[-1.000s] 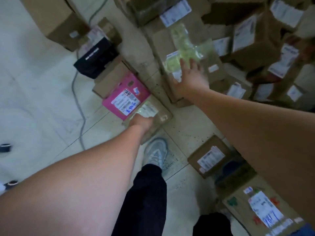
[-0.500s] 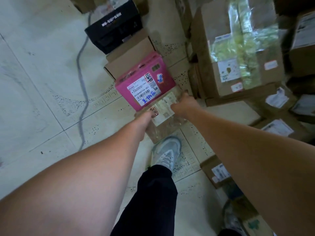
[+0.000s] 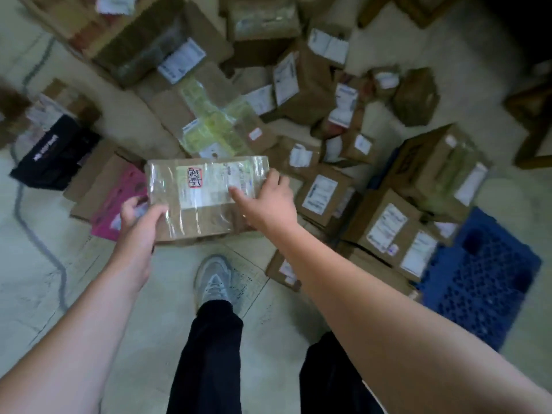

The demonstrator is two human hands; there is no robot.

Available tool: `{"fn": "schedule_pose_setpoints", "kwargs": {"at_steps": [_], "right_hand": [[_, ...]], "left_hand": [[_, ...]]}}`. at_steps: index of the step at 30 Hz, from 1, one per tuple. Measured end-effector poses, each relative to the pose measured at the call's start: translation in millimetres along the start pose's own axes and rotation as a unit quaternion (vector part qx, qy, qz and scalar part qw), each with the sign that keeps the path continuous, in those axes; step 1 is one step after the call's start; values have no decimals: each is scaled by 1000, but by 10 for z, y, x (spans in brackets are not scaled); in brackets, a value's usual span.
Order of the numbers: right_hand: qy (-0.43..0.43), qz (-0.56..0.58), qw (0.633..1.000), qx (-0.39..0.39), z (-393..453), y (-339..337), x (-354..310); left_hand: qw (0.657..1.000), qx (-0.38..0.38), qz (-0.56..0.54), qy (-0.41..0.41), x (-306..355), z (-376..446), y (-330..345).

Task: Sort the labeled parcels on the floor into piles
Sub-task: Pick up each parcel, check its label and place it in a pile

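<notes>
Holding a taped parcel [image 3: 206,198] over the floor.
Left hand [image 3: 140,218] and right hand [image 3: 268,201] each clamp one end, near the pink box [image 3: 119,201].

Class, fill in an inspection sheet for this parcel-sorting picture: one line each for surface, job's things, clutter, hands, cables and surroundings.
Surface: pale tiled floor, scuffed.
Job's things: taped parcel held up with its label facing the camera; pink parcel on the floor below it; heap of labelled boxes beyond.
Clutter: black box at left; blue crate at right.
Hands: left hand grips the parcel's left end; right hand holds its right end, thumb on top.
Cables: grey cable snaking over the floor at left.
Surroundings: dark wooden furniture legs at far right; the person's shoe on the floor.
</notes>
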State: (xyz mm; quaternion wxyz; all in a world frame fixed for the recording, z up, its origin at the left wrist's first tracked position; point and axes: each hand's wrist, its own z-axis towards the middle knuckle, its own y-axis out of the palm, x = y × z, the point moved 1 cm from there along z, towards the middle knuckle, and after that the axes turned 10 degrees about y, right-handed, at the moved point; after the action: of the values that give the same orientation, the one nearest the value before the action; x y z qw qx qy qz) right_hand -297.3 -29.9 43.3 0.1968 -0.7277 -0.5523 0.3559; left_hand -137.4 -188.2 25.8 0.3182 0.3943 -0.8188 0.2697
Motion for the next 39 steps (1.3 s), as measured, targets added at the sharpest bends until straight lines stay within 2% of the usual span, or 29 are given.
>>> {"fn": "schedule_pose_setpoints", "kwargs": {"at_steps": [5, 7, 10, 14, 16, 18, 20, 24, 27, 28, 29, 30, 33, 35, 37, 39], "right_hand": [[79, 168, 982, 35, 20, -1312, 969], [99, 251, 962, 50, -21, -1748, 1446], [142, 356, 920, 80, -175, -2340, 2323], [170, 439, 876, 103, -368, -3039, 3598], [185, 489, 850, 66, -445, -3341, 4211], [172, 550, 817, -30, -515, -3513, 4774], [162, 596, 782, -82, -586, -3572, 5311], [179, 652, 732, -83, -675, -3423, 6146], [200, 691, 693, -51, -595, -3180, 6524], [218, 699, 680, -29, -529, -3090, 6618], [241, 697, 675, -4, -448, -2998, 6700], [264, 688, 676, 17, -347, -2914, 6779], [303, 664, 682, 50, 51, -2720, 6933], [296, 653, 695, 53, 366, -2647, 6970], [265, 640, 719, 54, 708, -2607, 6956], [240, 626, 739, 65, 1044, -2564, 6925]], "left_hand": [[984, -145, 1, 107, 759, -638, 1360], [965, -216, 11, 148, 933, -1051, 1996], [945, -268, -1, 188, 1007, -1688, 2935], [912, -374, 30, 163, 835, -2390, 3956], [892, -428, 57, 135, 675, -2682, 4425], [873, -464, 95, 112, 514, -2985, 4874], [853, -493, 146, 89, 336, -3294, 5278], [818, -526, 216, 85, -168, -3685, 5880], [834, -501, 225, 51, -624, -3733, 6169], [833, -483, 260, 69, -767, -3713, 6203], [814, -469, 324, 109, -908, -3665, 6200], [778, -467, 390, 157, -1044, -3609, 6172], [626, -500, 536, 266, -1380, -3381, 6066], [538, -500, 596, 325, -1527, -3220, 6077], [477, -492, 617, 386, -1639, -3082, 6151], [439, -497, 619, 421, -1755, -2965, 6267]]}}
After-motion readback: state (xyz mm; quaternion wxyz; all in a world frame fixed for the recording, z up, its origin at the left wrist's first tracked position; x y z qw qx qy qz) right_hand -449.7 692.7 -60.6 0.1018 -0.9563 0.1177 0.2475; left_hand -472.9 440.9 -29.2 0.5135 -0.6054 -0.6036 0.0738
